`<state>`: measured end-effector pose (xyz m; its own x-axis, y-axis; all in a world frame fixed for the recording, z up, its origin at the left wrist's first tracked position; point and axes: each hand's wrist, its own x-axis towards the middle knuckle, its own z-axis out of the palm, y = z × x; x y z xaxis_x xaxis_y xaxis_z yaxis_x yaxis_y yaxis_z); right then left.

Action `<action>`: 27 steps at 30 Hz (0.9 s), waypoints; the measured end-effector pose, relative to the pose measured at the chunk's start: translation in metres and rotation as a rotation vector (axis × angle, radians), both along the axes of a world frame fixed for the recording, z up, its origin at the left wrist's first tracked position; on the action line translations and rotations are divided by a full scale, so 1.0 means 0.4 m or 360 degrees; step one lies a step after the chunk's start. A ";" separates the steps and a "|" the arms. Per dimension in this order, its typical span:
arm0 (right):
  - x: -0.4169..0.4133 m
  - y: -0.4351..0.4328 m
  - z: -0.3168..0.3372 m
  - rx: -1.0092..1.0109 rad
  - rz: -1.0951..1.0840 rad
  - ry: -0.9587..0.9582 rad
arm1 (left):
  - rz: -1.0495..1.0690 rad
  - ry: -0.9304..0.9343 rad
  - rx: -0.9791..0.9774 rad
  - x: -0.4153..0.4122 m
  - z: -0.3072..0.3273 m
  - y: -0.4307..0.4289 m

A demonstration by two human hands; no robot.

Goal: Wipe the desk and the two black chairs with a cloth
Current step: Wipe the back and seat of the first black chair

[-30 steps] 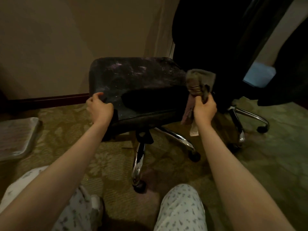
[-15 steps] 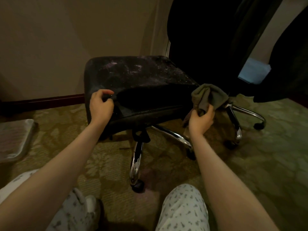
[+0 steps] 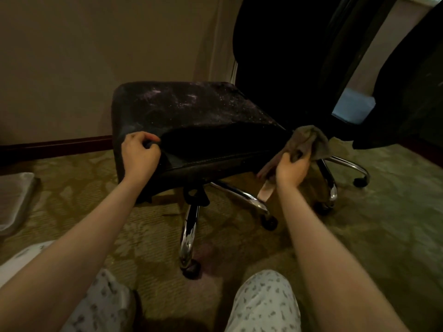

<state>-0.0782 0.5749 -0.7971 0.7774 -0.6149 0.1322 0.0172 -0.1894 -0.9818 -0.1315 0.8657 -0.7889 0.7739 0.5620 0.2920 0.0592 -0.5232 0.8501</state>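
Note:
A black chair seat, speckled with dust, stands low in front of me on chrome legs with castors. My left hand grips the seat's front left edge, fingers curled over it. My right hand holds a bunched grey-brown cloth against the seat's front right corner; a strip of cloth hangs below the hand. The chair's black backrest rises dark at the upper right.
A second dark chair or hanging dark fabric fills the far right. A wall with a dark skirting board runs behind. A flat grey object lies on the patterned carpet at left. My knees in printed trousers are at the bottom.
My right hand has brought the cloth down from the seat's right rear side to its front right corner. My left hand has shifted slightly along the front left edge.

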 end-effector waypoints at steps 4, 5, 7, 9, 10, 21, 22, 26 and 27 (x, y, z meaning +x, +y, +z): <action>0.029 0.003 0.024 -0.0358 0.0085 0.0280 | -0.0005 0.0001 -0.0055 -0.009 0.006 -0.013; 0.013 0.025 0.020 -0.0457 0.0090 0.0270 | -0.0008 -0.0005 -0.0097 -0.009 0.007 -0.015; -0.029 0.081 0.003 -0.0653 0.0119 0.0214 | 0.0015 -0.0003 -0.0211 -0.007 0.014 -0.019; -0.073 0.141 -0.016 -0.0710 0.0211 0.0175 | 0.0071 -0.0003 -0.0329 -0.002 0.018 -0.026; -0.095 0.172 -0.024 -0.0694 0.0270 0.0169 | 0.0086 -0.0003 -0.0366 0.000 0.018 -0.029; -0.287 0.424 -0.096 -0.0272 0.0614 -0.0181 | 0.0120 -0.0426 -0.1357 -0.028 0.031 0.002; -0.300 0.435 -0.101 -0.0251 0.0683 -0.0189 | 0.0105 -0.0435 -0.1432 -0.034 0.036 0.007; -0.305 0.418 -0.099 -0.0107 0.0772 -0.0301 | 0.0014 -0.0445 -0.1708 -0.055 0.055 0.031; -0.296 0.401 -0.095 -0.0045 0.0694 -0.0350 | 0.0038 -0.0412 -0.1739 -0.060 0.063 0.035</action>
